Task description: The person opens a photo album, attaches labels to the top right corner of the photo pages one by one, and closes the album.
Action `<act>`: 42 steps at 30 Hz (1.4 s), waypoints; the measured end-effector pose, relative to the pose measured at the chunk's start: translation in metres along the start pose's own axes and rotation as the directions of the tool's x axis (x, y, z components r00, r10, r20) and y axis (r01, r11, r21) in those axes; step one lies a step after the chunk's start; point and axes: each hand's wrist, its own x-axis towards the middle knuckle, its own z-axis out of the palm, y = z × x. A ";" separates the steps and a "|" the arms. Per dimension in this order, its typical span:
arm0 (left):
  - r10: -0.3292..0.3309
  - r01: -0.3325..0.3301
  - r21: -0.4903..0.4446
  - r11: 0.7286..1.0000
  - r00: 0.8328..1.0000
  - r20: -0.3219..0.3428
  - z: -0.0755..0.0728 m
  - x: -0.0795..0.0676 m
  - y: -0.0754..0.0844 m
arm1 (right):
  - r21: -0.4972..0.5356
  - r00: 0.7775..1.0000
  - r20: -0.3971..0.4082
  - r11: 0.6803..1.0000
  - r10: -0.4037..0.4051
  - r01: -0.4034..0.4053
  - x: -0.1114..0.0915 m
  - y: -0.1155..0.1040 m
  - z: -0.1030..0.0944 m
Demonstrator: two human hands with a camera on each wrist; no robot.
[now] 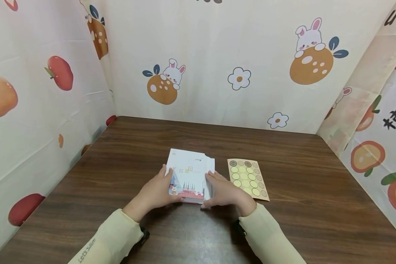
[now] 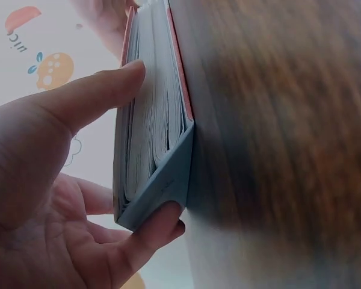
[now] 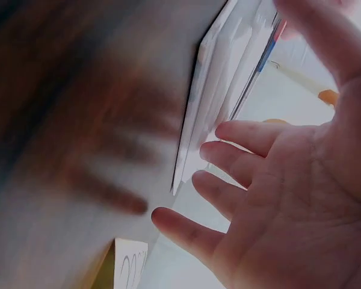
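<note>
A thick hardcover notebook (image 1: 189, 167) with a white printed cover lies on the table between both hands. Its inner part juts out past the front cover on the right. My left hand (image 1: 156, 192) grips the spine side; in the left wrist view the thumb presses the page edges (image 2: 147, 102) and the other fingers bend around the spine. On the opposite side, my right hand (image 1: 226, 191) has its fingers stretched along the loose edge. The right wrist view shows those fingertips (image 3: 212, 150) right at the white layers of the notebook (image 3: 213, 72), with the palm facing it.
A tan sheet of round stickers (image 1: 244, 175), many of them yellow, lies just right of my right hand. The dark wooden table (image 1: 135, 135) runs back to a patterned curtain (image 1: 204, 99), which also hangs along both sides.
</note>
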 end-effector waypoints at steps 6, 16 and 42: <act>0.007 -0.007 0.000 1.000 1.000 -0.023 -0.001 0.001 0.001 | 0.037 1.000 0.010 0.999 0.005 -0.006 0.002 -0.002 0.001; 0.023 -0.025 -0.020 0.999 0.996 -0.084 0.001 0.009 -0.002 | 0.090 1.000 0.030 0.996 0.009 -0.012 0.010 -0.002 -0.003; -0.001 -0.002 -0.021 1.000 0.984 -0.179 -0.007 0.016 -0.005 | 0.166 0.999 0.021 0.985 0.046 -0.049 0.027 0.003 -0.006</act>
